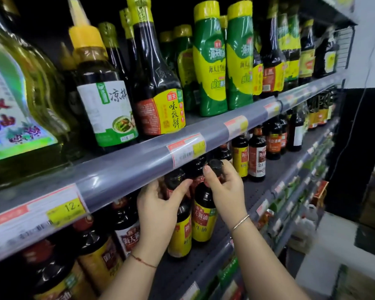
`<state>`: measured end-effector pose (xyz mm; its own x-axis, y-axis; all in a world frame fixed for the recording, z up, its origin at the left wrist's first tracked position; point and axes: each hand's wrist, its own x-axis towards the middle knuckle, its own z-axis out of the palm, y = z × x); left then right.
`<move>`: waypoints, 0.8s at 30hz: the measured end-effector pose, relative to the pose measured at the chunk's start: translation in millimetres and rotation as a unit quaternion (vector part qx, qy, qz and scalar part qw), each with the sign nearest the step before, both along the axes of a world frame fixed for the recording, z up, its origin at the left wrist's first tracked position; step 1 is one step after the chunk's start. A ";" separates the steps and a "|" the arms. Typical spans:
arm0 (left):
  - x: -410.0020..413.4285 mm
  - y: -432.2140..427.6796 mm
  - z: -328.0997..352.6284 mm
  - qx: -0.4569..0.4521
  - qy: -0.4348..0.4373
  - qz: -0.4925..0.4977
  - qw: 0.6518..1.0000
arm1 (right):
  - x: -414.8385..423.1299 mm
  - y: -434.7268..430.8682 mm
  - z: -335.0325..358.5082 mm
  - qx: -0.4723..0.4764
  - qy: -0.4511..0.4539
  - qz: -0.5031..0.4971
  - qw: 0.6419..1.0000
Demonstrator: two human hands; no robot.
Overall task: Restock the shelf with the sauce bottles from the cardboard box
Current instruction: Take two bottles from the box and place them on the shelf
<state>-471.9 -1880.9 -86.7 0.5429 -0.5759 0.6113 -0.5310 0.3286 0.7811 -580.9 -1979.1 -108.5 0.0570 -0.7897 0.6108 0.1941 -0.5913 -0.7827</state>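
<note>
Our left hand (160,204) grips left bottle (180,234) by the neck, right hand (224,187) grips right bottle (204,221); we'd keep both upright, caps clear of the upper shelf rail (126,169).

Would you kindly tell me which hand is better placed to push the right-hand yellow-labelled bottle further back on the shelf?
Right. The right hand grips the right-hand bottle by its neck; the left hand holds the neighbouring bottle.
</note>
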 end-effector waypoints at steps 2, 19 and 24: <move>1.9 1.8 -1.3 -0.005 -0.001 0.017 1.000 | 8.4 -1.7 -2.7 0.003 0.010 0.016 1.000; 10.4 -13.4 -12.7 0.037 0.018 0.088 0.995 | 18.1 -32.0 11.6 0.082 0.136 0.246 0.956; 13.0 -11.5 -14.1 0.048 0.035 0.074 0.996 | 23.4 -34.7 4.8 0.089 0.134 0.217 0.963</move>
